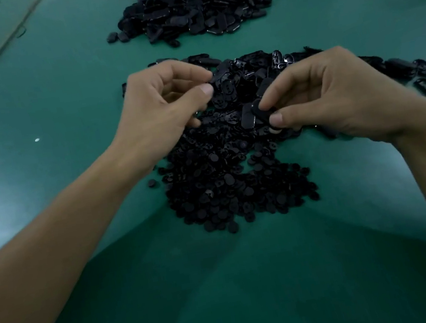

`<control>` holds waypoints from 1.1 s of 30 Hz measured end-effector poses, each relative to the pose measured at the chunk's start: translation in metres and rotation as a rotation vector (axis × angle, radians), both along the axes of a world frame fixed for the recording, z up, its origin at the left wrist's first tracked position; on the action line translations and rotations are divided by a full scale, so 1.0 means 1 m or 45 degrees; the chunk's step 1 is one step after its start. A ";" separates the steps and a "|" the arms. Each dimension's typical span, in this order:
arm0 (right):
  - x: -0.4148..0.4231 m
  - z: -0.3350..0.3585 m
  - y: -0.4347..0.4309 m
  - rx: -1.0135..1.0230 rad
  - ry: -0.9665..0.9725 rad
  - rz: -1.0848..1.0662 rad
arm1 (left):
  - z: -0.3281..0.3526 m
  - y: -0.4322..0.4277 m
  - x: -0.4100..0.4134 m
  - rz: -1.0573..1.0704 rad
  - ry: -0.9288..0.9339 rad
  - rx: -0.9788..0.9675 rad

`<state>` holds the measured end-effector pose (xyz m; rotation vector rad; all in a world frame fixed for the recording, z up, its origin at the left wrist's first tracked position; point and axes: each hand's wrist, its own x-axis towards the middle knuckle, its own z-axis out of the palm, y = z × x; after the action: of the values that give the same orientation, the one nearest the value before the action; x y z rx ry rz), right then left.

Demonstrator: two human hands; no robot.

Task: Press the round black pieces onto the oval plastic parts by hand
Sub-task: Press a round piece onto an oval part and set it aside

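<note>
Step in hand: joining one pair.
- Right hand (336, 95) pinches round black piece (259, 110) against oval plastic part (246, 120), just above pile of oval parts (248, 76).
- Left hand (165, 104) curled, fingertips at same pile. Can't tell if it holds one.
- Heap of round pieces (239, 193) lies nearer on green surface (64, 158).
- Next, likely: squeeze hard till piece sits flat.

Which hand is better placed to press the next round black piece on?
Right hand: its fingers pinch a small black plastic piece; the left hand is curled at the pile of oval black plastic parts.
</note>
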<state>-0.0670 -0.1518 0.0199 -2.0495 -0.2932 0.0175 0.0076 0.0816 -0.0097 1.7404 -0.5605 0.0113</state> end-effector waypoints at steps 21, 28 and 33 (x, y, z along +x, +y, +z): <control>0.006 -0.014 0.025 0.284 -0.243 -0.121 | -0.001 -0.004 -0.006 -0.243 0.124 0.060; 0.010 -0.025 0.028 -0.098 -0.313 -0.376 | -0.003 -0.002 0.000 -0.046 0.198 -0.109; 0.008 -0.029 0.031 -0.625 -0.194 -0.118 | -0.004 -0.001 0.003 0.061 0.198 -0.151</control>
<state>-0.0590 -0.1204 -0.0093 -2.5563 -0.3100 -0.1368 0.0110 0.0803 -0.0133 1.6227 -0.3963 -0.0551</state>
